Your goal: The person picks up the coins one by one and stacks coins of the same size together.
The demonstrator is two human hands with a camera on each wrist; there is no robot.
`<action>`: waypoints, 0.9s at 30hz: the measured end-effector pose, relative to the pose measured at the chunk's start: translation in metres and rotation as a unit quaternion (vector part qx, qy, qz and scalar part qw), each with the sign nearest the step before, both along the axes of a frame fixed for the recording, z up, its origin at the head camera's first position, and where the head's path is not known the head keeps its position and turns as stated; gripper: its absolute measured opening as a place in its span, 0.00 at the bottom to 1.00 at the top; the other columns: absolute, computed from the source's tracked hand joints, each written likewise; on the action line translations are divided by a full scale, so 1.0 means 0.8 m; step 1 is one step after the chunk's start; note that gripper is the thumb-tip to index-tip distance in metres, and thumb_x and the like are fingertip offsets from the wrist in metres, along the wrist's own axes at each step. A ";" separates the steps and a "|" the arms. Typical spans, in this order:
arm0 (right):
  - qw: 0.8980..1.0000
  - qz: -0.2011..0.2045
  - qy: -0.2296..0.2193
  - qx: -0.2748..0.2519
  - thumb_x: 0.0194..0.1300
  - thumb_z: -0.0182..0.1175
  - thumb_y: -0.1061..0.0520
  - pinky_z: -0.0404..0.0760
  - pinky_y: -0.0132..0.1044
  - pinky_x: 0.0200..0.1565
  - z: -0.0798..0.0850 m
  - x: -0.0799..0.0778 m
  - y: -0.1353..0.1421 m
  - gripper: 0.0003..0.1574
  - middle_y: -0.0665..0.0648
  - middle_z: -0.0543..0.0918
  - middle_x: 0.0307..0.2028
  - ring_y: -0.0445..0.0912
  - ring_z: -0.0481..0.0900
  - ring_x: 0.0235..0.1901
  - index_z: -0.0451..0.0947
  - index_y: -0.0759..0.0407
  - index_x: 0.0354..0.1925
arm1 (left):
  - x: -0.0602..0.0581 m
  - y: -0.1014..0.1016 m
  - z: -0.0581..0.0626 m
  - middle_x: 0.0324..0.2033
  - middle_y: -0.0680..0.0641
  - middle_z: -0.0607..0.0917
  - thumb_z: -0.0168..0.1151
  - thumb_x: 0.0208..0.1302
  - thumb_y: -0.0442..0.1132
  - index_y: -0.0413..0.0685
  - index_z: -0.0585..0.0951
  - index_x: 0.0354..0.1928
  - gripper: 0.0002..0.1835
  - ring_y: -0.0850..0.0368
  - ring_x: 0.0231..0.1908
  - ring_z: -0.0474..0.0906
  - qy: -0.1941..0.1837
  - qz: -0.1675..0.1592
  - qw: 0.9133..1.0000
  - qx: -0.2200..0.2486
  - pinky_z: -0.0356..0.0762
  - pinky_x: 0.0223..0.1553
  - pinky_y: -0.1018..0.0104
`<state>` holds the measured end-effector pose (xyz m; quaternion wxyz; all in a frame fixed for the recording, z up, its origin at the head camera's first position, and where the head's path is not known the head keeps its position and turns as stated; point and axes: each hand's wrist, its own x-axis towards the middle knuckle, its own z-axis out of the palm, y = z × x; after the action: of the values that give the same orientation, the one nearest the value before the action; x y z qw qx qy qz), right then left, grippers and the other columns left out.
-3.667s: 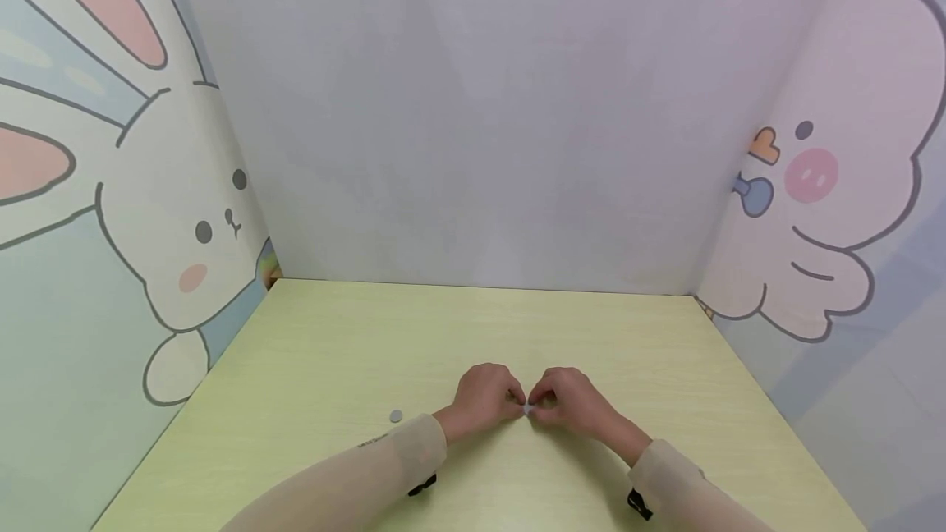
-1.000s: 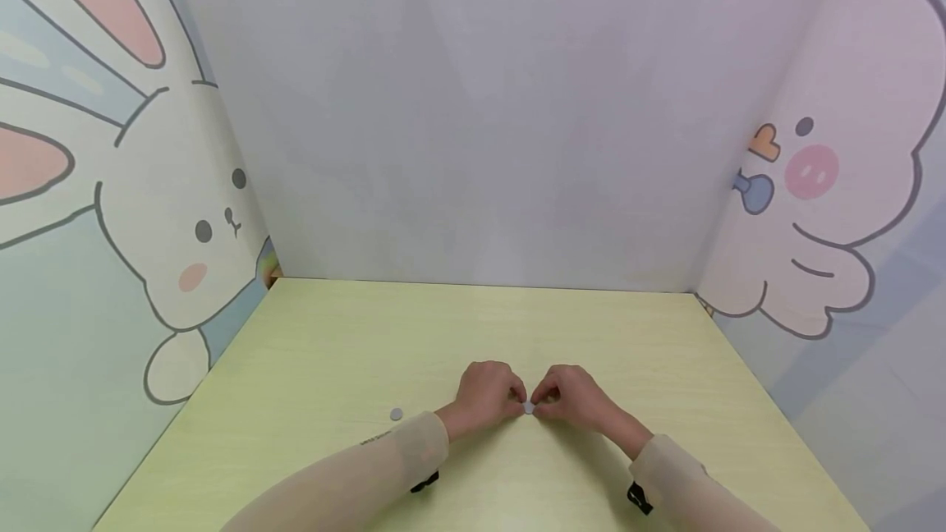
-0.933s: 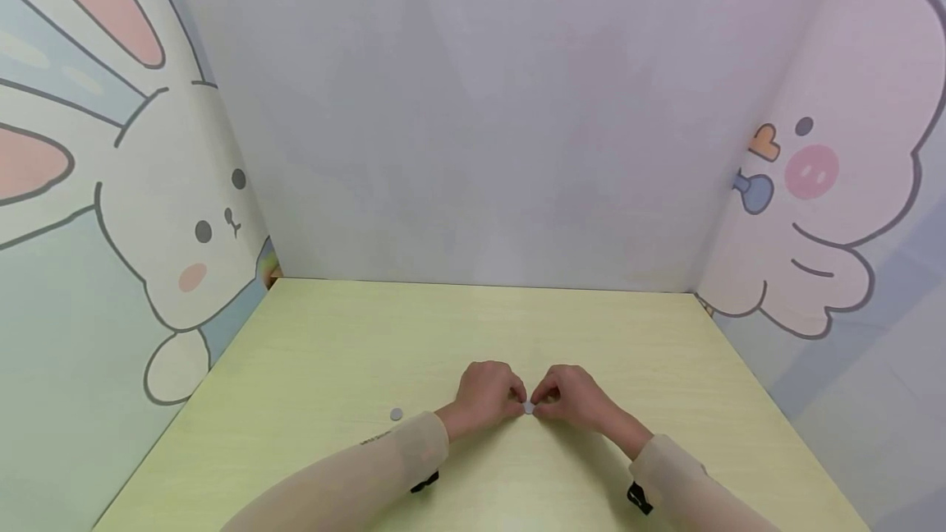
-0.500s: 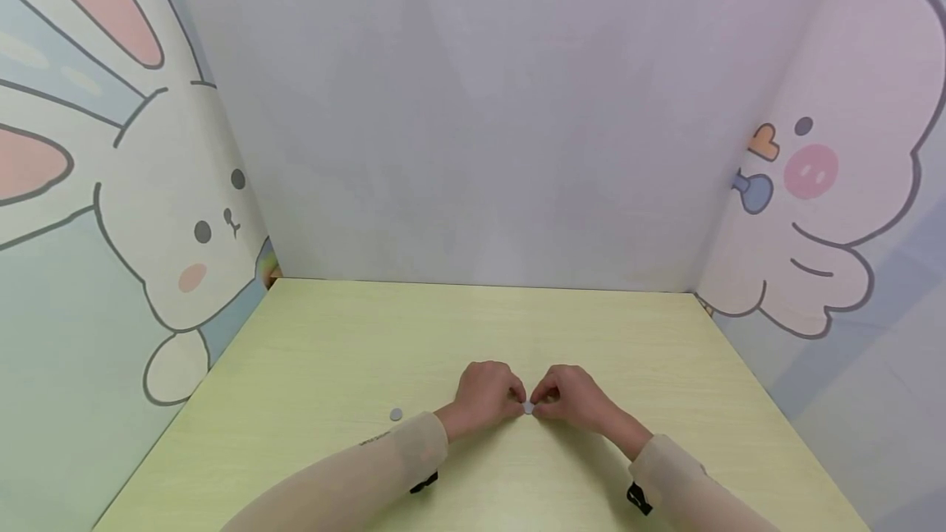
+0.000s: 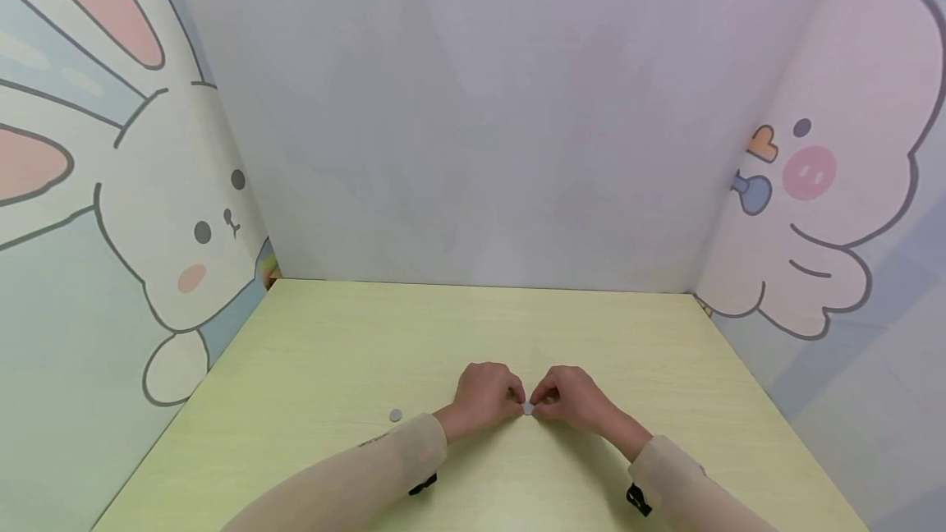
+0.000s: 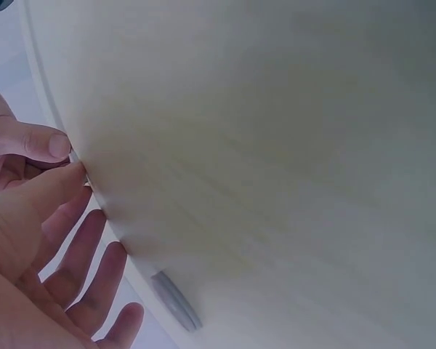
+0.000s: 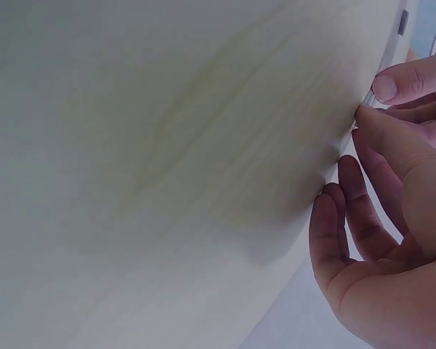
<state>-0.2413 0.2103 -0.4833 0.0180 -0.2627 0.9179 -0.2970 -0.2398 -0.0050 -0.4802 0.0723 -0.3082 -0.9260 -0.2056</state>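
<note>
A small round grey disc (image 5: 528, 408), coin-sized, lies flat at the tabletop between the two hands. On its left side my left hand (image 5: 484, 394) pinches it with thumb and index fingertip. My right hand (image 5: 572, 397) pinches the opposite edge in the same way. Only a sliver of this disc (image 7: 370, 96) shows in the right wrist view, the rest being covered by fingertips. Another grey disc (image 5: 395, 415) rests on the table to the left, beyond the left forearm; in the left wrist view this second disc (image 6: 176, 300) shows a grooved, layered edge.
The pale yellow wooden table (image 5: 355, 335) runs back to a plain light grey cloth wall (image 5: 473, 121). Side panels carry a cartoon rabbit (image 5: 173, 253) on the left and a cartoon figure (image 5: 850, 146) on the right. Both sleeves have black straps beneath.
Compared with several seconds ago, the fingertips stand slightly farther apart and more of the middle disc shows between them. Over the last second the hands hold almost still; the second disc stays put.
</note>
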 end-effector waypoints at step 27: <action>1.000 -0.003 -0.003 -0.003 0.59 0.79 0.60 0.77 0.32 0.39 -0.002 0.000 0.002 0.05 0.45 0.87 0.34 0.42 0.81 0.35 0.92 0.53 0.35 | 0.000 -0.002 -0.005 0.30 0.63 0.90 0.81 0.59 0.45 0.60 0.94 0.33 0.02 0.68 0.33 0.80 0.011 0.003 1.000 0.001 0.69 0.36 0.70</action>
<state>-0.2413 0.2115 -0.4845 0.0189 -0.2593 0.9176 -0.3008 -0.2401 -0.0064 -0.4842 0.0837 -0.3080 -0.9258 -0.2026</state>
